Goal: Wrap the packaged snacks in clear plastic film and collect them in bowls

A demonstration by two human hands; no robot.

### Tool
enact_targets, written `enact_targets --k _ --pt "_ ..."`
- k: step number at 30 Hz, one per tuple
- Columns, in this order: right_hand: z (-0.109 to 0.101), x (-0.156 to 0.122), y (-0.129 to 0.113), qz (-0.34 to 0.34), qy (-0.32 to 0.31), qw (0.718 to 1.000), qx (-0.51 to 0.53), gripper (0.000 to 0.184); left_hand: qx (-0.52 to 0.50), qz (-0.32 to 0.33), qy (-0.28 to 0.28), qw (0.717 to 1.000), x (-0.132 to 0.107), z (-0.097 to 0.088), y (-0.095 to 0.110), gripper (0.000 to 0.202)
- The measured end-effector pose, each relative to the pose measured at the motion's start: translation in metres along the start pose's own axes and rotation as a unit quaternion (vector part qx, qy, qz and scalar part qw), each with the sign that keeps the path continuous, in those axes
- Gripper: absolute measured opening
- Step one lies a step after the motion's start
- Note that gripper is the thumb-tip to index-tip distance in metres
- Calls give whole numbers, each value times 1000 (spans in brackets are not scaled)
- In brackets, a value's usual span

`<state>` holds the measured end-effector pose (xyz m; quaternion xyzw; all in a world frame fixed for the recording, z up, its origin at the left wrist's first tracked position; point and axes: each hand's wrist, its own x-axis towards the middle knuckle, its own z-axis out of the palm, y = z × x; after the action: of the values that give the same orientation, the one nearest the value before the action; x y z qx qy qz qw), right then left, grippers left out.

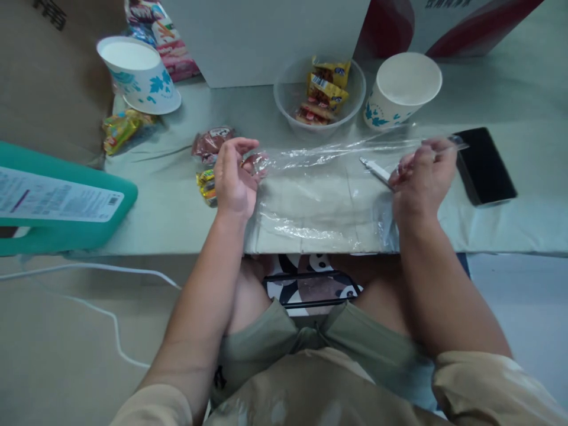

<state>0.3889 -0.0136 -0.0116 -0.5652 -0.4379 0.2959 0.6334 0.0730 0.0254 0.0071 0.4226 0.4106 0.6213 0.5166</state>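
A clear plastic bag (310, 222) lies spread between my two hands over the front of the table, its upper edge pulled nearly straight. My left hand (237, 180) pinches this edge at the left, fingertips partly behind the film. At the other end, my right hand (423, 177) is closed on the bag, and a bit of film sticks out past its fingers. A slim white tool (375, 171) with a pointed tip reaches out beside my right hand; whether the hand holds it, I cannot tell. Brown-wrapped snacks (210, 144) and a yellow packet (206, 188) lie by my left hand.
Behind the bag stand a clear bowl (284, 103) with wrapped snacks and a paper cup (406, 86). A black tray (486, 165) sits right. On the left are an upside-down paper cup (142, 80), yellow packets (122, 127) and a green jug (110, 192). Large boxes (270, 41) line the back.
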Motion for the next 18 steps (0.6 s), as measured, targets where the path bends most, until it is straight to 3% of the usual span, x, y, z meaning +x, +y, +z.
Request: enact_targets --k 3,6,8,14,18 --pt "12 -8 -13 -9 42 998 38 27 17 -4 -53 998 -2 -7 4 53" --pt "19 -15 -23 -1 35 999 3 31 119 21 -148 982 -6 -11 2 79" --pt "19 -17 -25 4 38 999 -11 32 180 36 -176 967 -8 -12 -4 88" --pt "17 -15 -25 -29 51 997 -45 33 221 25 -132 966 -6 -2 -10 37" --pt "18 -15 -28 -24 69 996 -42 37 171 21 -218 961 -5 -1 -4 46"
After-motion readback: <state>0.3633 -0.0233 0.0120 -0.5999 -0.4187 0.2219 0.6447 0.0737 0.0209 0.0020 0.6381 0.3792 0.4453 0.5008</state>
